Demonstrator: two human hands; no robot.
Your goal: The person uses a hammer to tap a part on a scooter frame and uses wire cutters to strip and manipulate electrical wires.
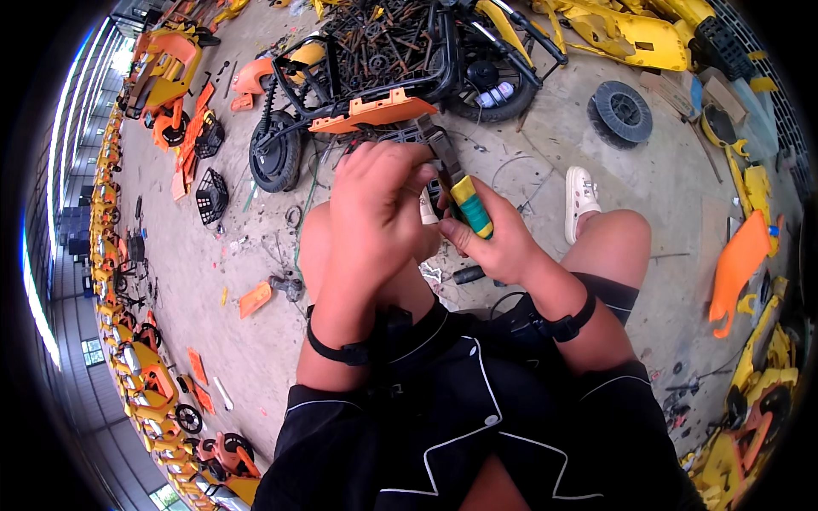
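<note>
My right hand (503, 238) is wrapped round a hand tool (471, 207) with a yellow-and-green grip. Its grey metal end points up and to the left, and its exact kind is not clear. Beside it, my left hand (375, 204) is closed with bent fingers near the metal part; whatever those fingers grip is hidden behind them. Both hands are held above my knees. Just beyond them lies a stripped black bike frame (341, 94) with an orange panel (372, 112) along its near side.
A heap of rusty metal parts (375, 43) fills the frame's middle. One black wheel (277, 153) is at its left. Farther right are a loose tyre (619, 113) and yellow body panels (635, 38). Rows of yellow-orange bikes (145, 375) line the left. An orange fender (740, 264) lies right.
</note>
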